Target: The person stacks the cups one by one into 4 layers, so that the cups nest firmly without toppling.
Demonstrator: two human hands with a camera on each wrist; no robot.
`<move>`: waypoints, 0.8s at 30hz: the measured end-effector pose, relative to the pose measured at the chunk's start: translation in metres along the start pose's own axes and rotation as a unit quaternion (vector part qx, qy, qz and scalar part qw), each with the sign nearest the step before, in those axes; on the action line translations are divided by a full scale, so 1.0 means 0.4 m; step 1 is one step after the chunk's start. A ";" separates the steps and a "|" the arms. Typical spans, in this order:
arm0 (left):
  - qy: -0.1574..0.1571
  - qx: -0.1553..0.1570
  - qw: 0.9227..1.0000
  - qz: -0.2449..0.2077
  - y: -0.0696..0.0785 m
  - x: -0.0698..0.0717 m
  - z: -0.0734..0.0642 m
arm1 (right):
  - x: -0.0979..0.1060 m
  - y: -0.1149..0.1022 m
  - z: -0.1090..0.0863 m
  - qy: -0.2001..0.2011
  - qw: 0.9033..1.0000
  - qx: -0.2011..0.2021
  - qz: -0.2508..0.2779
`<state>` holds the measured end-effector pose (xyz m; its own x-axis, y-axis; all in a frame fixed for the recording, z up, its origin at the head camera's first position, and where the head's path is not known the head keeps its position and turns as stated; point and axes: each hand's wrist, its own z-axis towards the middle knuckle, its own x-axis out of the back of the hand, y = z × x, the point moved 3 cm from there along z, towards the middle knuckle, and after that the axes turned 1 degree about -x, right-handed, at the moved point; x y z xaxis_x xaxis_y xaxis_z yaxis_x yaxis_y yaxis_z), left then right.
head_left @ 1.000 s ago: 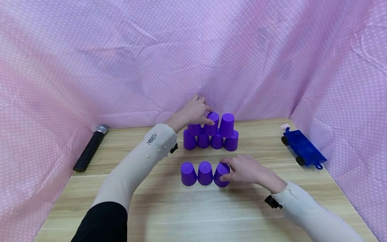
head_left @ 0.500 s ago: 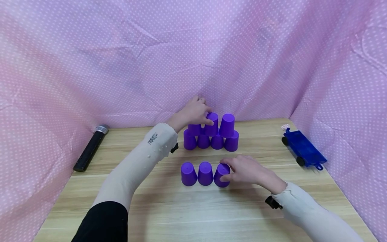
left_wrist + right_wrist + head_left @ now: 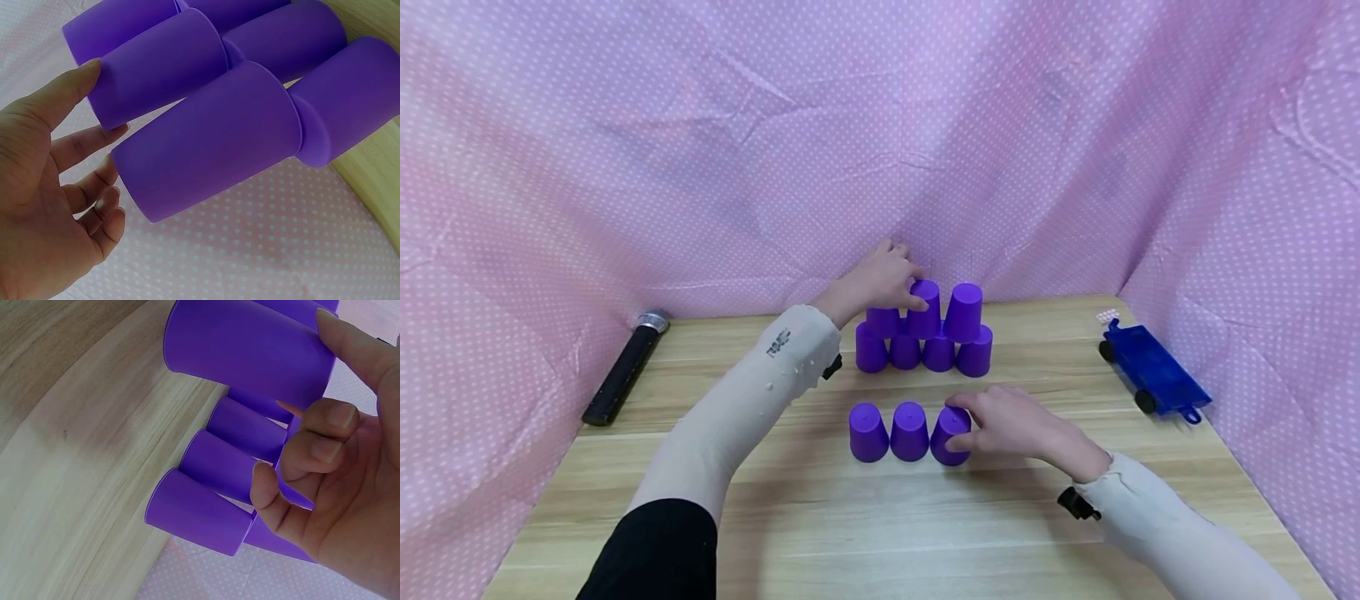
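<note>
Purple cups (image 3: 927,321) sit pinched — 1 in outstretched left grip (image 3: 883,276), 1 in right grip (image 3: 1009,422).

- A pinkish-lilac cloth (image 3: 880,125) with small white dots is hanging behind the worktop (image 3: 955,542) and is also closing in its left and right sides.
- Creases are crossing the cloth, and a long fold is dropping to the back right corner of the worktop.
- The worktop is showing pale wood grain, with streaks running from side to side.
- Soft light is falling on the worktop, brightening its front middle.
- Faint shadow is dimming the cloth right of centre.
</note>
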<state>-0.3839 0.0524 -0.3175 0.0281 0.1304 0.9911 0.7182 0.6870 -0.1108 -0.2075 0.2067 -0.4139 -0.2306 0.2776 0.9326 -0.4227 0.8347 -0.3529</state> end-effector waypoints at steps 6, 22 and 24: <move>0.000 0.006 1.000 -0.009 0.000 0.006 -0.007 | 0.002 -0.002 -0.002 0.003 1.000 0.003 -0.004; 0.064 0.004 0.994 -0.091 -0.012 0.059 -0.102 | 0.003 0.005 -0.010 -0.007 1.000 -0.012 0.006; 0.080 -0.008 0.991 -0.111 -0.007 0.068 -0.130 | 0.002 0.004 -0.009 -0.006 1.000 -0.010 0.012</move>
<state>-0.3488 0.0170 -0.2865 -0.0231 -0.1388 0.9901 0.7294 0.6749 0.1116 -0.2051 0.2101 -0.4135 -0.2507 0.2925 0.9228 -0.3986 0.8375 -0.3737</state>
